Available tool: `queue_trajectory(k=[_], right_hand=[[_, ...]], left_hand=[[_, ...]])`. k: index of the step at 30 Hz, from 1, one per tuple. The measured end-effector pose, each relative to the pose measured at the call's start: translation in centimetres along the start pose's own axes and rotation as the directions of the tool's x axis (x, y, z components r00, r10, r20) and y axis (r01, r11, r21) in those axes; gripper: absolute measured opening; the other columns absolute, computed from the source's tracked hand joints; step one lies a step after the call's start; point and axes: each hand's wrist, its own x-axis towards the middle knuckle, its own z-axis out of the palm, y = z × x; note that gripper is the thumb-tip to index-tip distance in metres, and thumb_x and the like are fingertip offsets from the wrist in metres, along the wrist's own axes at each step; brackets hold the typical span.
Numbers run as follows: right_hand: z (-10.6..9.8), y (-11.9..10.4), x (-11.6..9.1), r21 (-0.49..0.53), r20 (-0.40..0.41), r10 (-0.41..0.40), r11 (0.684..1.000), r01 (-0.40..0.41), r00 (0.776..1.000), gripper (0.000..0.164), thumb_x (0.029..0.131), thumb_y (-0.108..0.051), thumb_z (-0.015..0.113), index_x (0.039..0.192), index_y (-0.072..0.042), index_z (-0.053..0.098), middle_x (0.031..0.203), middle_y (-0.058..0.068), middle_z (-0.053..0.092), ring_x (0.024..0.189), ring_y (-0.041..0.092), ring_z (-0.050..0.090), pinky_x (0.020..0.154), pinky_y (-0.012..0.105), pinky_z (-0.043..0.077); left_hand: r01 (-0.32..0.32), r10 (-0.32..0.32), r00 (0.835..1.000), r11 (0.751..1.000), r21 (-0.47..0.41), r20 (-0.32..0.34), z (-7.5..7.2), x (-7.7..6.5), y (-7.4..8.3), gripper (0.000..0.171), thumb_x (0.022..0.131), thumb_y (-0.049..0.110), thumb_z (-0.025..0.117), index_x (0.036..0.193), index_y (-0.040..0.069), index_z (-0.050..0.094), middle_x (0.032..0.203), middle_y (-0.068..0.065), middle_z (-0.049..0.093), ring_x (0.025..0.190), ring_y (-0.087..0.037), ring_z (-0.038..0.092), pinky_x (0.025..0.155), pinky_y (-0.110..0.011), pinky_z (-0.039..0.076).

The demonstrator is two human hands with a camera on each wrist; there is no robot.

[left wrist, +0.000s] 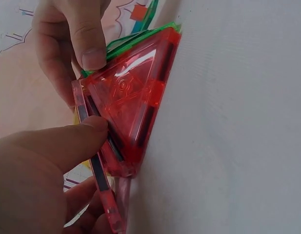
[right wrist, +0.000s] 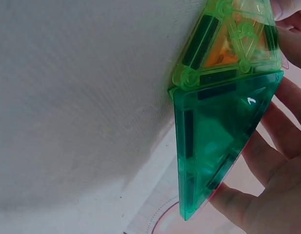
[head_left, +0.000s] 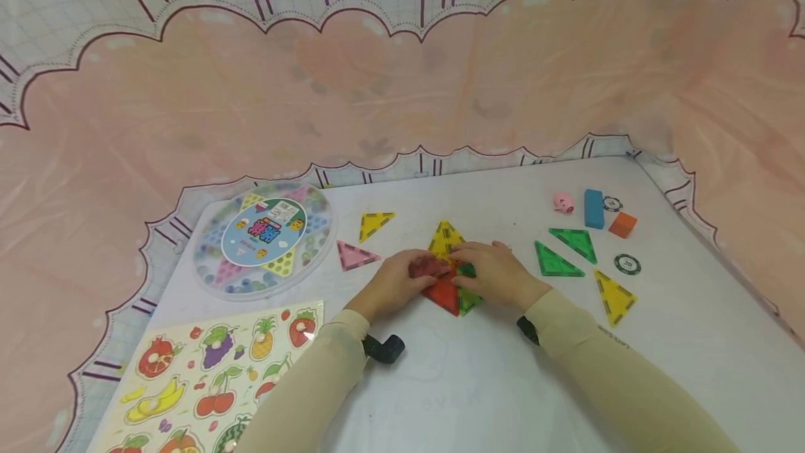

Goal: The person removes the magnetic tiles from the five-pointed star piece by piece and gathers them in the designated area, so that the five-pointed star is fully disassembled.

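Observation:
Translucent magnetic tiles stand joined between both hands at the table's middle. My left hand (head_left: 393, 284) pinches a reddish-pink triangular tile (left wrist: 101, 175) between thumb and fingers, its edge against an upright red triangular tile (left wrist: 128, 92). On the other side my right hand (head_left: 503, 275) holds a dark green triangular tile (right wrist: 218, 126), fingers along its slanted edge. Above that in the right wrist view, a lime-green tile (right wrist: 201, 46) meets its edge. A yellow triangular tile (head_left: 444, 233) shows beyond the fingers in the head view. The hands partly hide the joints.
Loose tiles lie around: yellow (head_left: 374, 223) and pink (head_left: 355, 255) left, green (head_left: 556, 262) and yellow (head_left: 614, 297) right. Farther right are a blue block (head_left: 594, 208), an orange block (head_left: 622, 224) and a pink pig (head_left: 563, 203). A round game box (head_left: 207, 257) and fruit board (head_left: 189, 386) stand left.

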Motion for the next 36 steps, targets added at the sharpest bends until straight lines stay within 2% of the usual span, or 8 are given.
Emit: queue_trajectory(k=[10,26,32,36], right_hand=[[-0.1,0.05,0.07,-0.011,0.014,0.005,1.0,-0.005,1.0,0.046,0.081,-0.038,0.063,0.118,-0.011,0.058,0.123,0.003,0.052,0.117,0.022,0.044,0.095,0.056,0.026],[-0.05,-0.05,0.07,-0.011,0.015,0.011,1.0,-0.011,1.0,0.047,0.081,-0.038,0.063,0.118,-0.011,0.058,0.124,0.003,0.052,0.117,0.022,0.043,0.094,0.056,0.025],[-0.06,-0.03,0.08,-0.016,0.014,0.007,1.0,-0.007,1.0,0.047,0.08,-0.039,0.064,0.118,-0.011,0.059,0.123,0.003,0.052,0.117,0.021,0.043,0.094,0.055,0.027],[-0.12,-0.03,0.07,-0.01,0.008,0.002,1.0,-0.002,1.0,0.047,0.08,-0.038,0.065,0.119,-0.013,0.058,0.123,0.002,0.052,0.117,0.021,0.044,0.093,0.055,0.028]], left_hand=[[0.055,-0.054,0.998,0.997,-0.057,0.013,-0.24,-0.05,-0.09,0.047,0.079,0.039,0.066,0.121,0.027,0.05,0.1,0.009,0.053,0.089,-0.012,0.048,0.081,-0.031,0.041],[0.053,-0.05,0.998,0.989,-0.138,0.024,-0.02,-0.07,-0.09,0.044,0.083,0.028,0.063,0.123,0.023,0.046,0.112,0.007,0.051,0.1,-0.011,0.048,0.089,-0.033,0.04],[0.043,-0.042,0.999,0.991,-0.127,0.015,0.02,-0.14,-0.03,0.041,0.083,0.025,0.063,0.12,0.023,0.047,0.108,0.006,0.052,0.096,-0.012,0.049,0.086,-0.032,0.041],[-0.007,0.007,1.0,0.997,-0.072,-0.007,0.04,-0.15,-0.13,0.038,0.082,0.022,0.062,0.118,0.02,0.049,0.101,0.006,0.054,0.089,-0.012,0.05,0.079,-0.029,0.043]])
